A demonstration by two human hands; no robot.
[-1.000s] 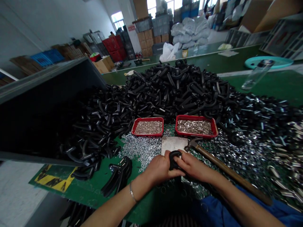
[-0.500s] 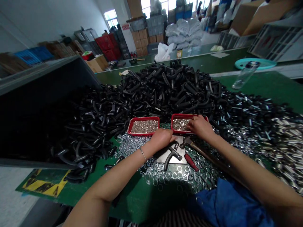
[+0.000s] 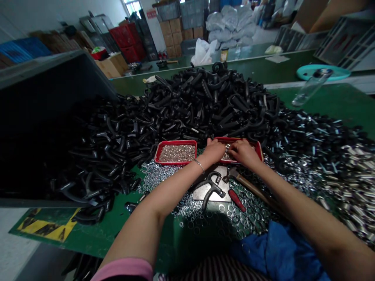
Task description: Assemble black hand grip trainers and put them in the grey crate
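Observation:
My left hand is at the left end of the right-hand red tray, its fingers curled and partly hidden from me. Just to its right, my right hand reaches into the same tray with fingers bent together over small metal pins. What either hand pinches is too small to make out. Below them, a black hand grip with curved arms lies on a pale metal plate. Beside it are a hammer with a wooden handle and a red-handled tool.
Another red tray holds many tiny metal parts. A large heap of black handles rises behind the trays. Metal rings are scattered in front. Silvery tubes lie at right, and a dark bin stands at left.
My left hand has moved right and up from above the plate to the right-hand tray. My right hand stays in that tray. The view has tilted slightly downward.

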